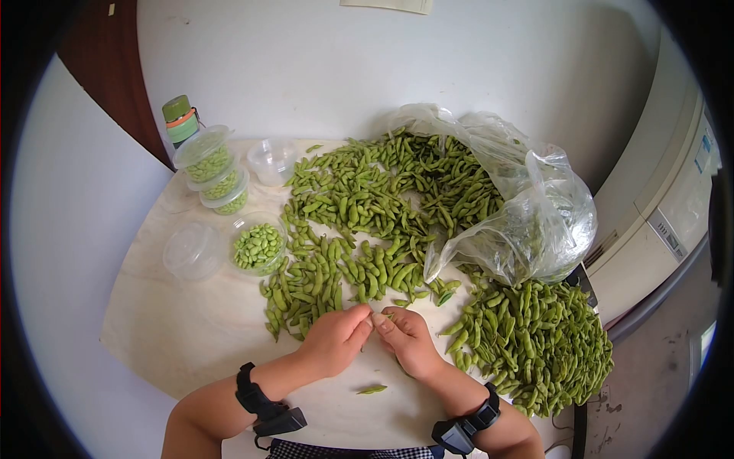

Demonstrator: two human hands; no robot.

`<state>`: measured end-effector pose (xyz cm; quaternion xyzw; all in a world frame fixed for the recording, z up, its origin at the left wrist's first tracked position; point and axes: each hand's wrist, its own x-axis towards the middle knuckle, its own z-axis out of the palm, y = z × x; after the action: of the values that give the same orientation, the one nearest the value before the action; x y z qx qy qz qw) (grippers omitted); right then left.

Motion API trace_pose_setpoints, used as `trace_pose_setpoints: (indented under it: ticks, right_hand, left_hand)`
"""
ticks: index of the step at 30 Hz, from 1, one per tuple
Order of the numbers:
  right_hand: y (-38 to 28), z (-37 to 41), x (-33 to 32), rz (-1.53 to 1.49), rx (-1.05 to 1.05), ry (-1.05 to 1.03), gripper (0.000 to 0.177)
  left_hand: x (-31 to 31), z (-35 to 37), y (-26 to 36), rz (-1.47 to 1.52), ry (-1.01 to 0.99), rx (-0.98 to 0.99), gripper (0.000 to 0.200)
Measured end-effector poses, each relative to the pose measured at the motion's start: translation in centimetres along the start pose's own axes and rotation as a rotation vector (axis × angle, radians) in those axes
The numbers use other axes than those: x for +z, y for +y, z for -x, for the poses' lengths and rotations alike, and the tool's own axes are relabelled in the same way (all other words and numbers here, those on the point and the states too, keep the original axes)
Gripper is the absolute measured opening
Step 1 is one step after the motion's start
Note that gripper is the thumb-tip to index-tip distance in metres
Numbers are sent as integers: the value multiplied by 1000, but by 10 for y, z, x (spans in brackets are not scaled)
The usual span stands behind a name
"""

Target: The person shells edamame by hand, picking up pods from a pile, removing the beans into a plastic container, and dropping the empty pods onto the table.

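Note:
My left hand (336, 340) and my right hand (409, 342) meet over the near part of the table, fingers closed and thumbs almost touching. A sliver of a green edamame pod (388, 315) shows at the fingertips; the fingers hide most of it. On the tabletop below them lies a single pod (372, 389). Just beyond my hands spreads a broad layer of edamame pods (344, 206). To the right is a dense pile of pods (535, 344). Shelled green beans (258, 246) fill a round clear tub (277, 264) to the left.
Lidded tubs of beans (222, 183) are stacked at the back left, near a green-capped bottle (177, 118). A clear tub (271, 162) and a clear lid (191, 251) stand close by. A plastic bag (535, 206) lies over pods at the back right, before the wall.

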<state>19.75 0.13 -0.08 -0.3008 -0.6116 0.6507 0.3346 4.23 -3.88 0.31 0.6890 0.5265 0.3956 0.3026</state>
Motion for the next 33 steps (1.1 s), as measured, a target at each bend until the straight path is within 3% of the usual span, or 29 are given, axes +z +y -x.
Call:
trace_pose_setpoints:
  ticks: [2,3,5,12,18,23,26,29,31,33]
  right_hand:
    - [4,-1,-1,27,-13,3,27]
    - [6,-2,-2,41,-23,4,26]
    - [6,-1,-2,54,-33,6,26]
    - [4,-1,-3,107,-62,-21,24]
    - [5,-2,-3,49,-41,41,18]
    - [6,-1,-4,31,-8,77,12]
    - [13,-2,-8,60,16,93,13]
    - [13,-2,-8,53,10,98,13]
    - [9,-2,-8,-183,94,68,14]
    - [8,-2,-7,-175,91,84,14]
  left_hand:
    - [-2,-1,0,270,-73,-124,17]
    - [-2,-1,0,270,-73,-124,17]
    - [-3,-3,0,676,-143,-295,20]
    - [-9,-7,-7,968,-182,-423,21]
    - [3,-4,-3,650,-105,-268,19]
    - [2,-2,-2,-19,22,127,10]
    - [-1,0,7,-213,17,163,11]
    - [0,0,6,-229,44,174,11]
    - [0,-1,7,-221,61,160,10]
    - [0,-2,9,-212,79,145,9]
